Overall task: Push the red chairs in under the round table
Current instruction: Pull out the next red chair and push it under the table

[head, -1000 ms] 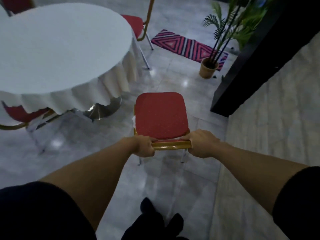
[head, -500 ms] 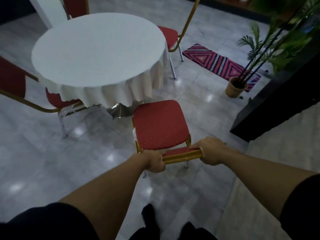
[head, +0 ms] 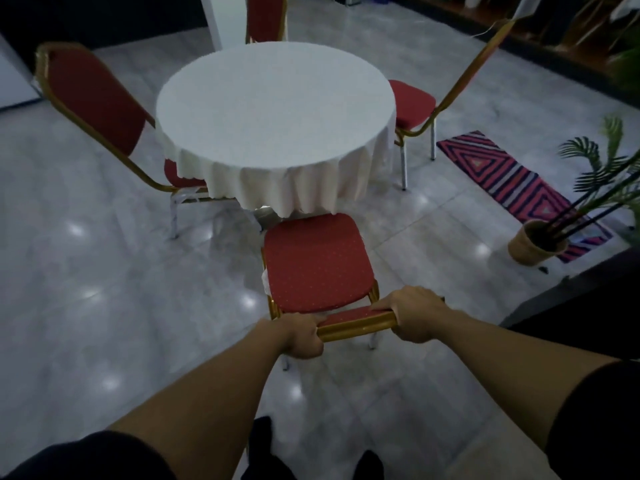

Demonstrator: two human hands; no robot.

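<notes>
Both hands, the left hand (head: 302,336) and right hand (head: 414,315), are gripping the gold top rail of the nearest red chair (head: 317,263), its seat sitting at the round table's (head: 273,105) six o'clock, front edge touching the cloth.
</notes>
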